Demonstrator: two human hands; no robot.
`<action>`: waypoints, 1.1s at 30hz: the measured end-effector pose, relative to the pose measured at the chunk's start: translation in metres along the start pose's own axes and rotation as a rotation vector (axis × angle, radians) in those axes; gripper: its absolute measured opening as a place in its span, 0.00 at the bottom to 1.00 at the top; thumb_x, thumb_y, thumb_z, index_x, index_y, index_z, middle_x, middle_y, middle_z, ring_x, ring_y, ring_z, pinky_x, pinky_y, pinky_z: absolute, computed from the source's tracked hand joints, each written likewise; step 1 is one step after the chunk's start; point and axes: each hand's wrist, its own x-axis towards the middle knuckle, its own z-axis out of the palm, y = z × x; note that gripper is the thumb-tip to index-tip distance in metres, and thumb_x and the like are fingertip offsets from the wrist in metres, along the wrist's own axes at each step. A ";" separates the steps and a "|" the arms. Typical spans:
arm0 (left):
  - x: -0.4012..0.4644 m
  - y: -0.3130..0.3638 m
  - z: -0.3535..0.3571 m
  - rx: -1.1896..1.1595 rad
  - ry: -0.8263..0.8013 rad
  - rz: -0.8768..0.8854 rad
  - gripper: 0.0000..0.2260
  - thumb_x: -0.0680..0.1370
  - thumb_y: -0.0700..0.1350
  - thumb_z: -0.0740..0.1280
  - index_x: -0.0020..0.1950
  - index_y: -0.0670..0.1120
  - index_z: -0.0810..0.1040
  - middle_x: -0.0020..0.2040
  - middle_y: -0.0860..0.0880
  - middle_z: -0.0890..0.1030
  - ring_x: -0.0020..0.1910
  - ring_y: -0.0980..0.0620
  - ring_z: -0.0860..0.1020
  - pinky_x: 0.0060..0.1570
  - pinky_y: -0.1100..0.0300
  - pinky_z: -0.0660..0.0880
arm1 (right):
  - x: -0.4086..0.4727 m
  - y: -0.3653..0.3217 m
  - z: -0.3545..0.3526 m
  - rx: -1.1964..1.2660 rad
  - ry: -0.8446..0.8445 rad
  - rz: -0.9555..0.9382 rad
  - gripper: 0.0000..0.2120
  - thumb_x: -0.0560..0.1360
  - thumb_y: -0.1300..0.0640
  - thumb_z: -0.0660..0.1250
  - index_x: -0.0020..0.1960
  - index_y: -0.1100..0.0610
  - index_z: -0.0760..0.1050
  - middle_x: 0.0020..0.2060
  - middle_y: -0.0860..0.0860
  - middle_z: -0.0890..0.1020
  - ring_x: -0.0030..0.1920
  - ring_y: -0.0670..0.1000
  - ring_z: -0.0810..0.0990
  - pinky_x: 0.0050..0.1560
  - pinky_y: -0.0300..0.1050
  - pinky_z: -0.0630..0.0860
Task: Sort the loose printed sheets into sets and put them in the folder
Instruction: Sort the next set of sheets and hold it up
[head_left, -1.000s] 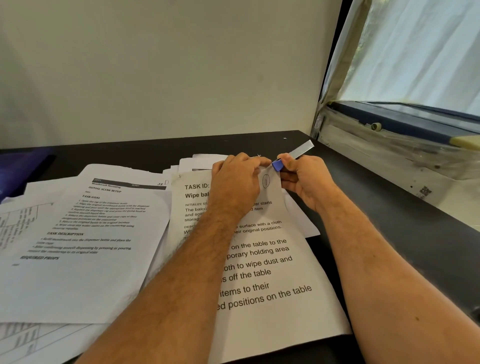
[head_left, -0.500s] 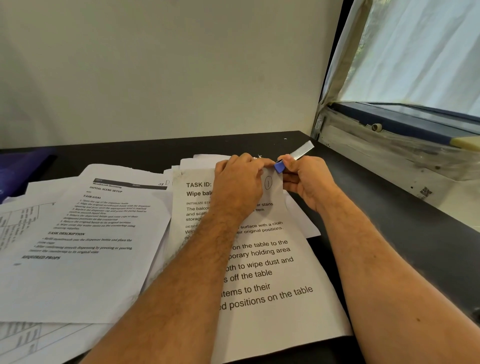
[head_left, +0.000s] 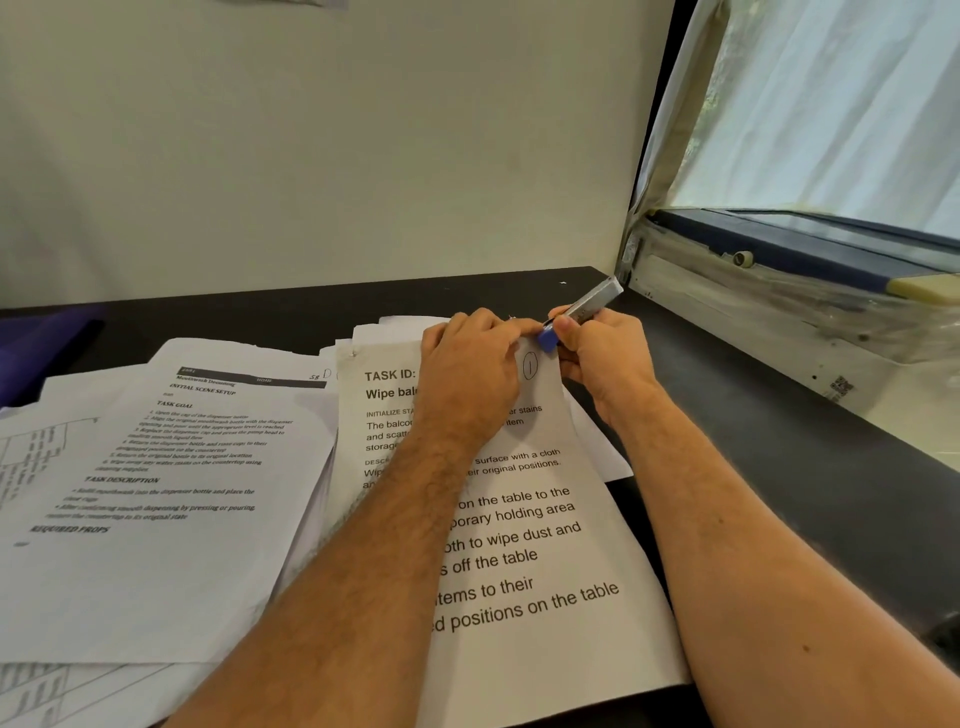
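A set of printed sheets headed "TASK ID" (head_left: 524, 540) lies on the black table in front of me. My left hand (head_left: 470, 374) rests on its upper part, fingers curled at the top right corner, which is marked with a circled 1. My right hand (head_left: 605, 358) grips a small stapler (head_left: 584, 309) with a silver body and blue tip, its tip at that same corner. A second pile of sheets headed "Initial scene setup" (head_left: 171, 499) lies to the left. A purple folder (head_left: 31, 343) shows at the far left edge.
More loose sheets (head_left: 31, 686) stick out under the left pile and behind the right one. The black table (head_left: 769, 467) meets a white wall at the back. A window sill with plastic film (head_left: 779, 312) runs along the right.
Both hands stay at the top right corner of the sheets. The stapler has shifted slightly at the corner; the papers have not moved.
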 end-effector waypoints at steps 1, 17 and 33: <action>0.000 -0.001 -0.001 -0.016 0.019 -0.006 0.17 0.83 0.47 0.60 0.72 0.56 0.73 0.57 0.49 0.77 0.59 0.49 0.72 0.68 0.51 0.62 | -0.002 -0.001 0.000 0.019 -0.008 -0.021 0.09 0.79 0.58 0.68 0.59 0.57 0.78 0.53 0.56 0.83 0.52 0.56 0.84 0.56 0.55 0.82; -0.003 -0.006 0.004 -0.117 0.145 0.020 0.16 0.83 0.55 0.59 0.68 0.53 0.77 0.50 0.57 0.71 0.51 0.58 0.68 0.67 0.54 0.62 | 0.022 0.024 -0.032 -0.973 0.070 -0.089 0.13 0.75 0.51 0.71 0.57 0.56 0.81 0.40 0.51 0.81 0.37 0.48 0.78 0.32 0.40 0.70; -0.004 -0.005 0.003 -0.096 0.112 0.017 0.18 0.80 0.43 0.63 0.70 0.52 0.75 0.53 0.52 0.75 0.54 0.53 0.72 0.68 0.52 0.61 | 0.024 0.028 -0.028 -0.999 -0.005 -0.126 0.13 0.76 0.48 0.71 0.55 0.55 0.83 0.48 0.52 0.83 0.47 0.50 0.80 0.52 0.50 0.78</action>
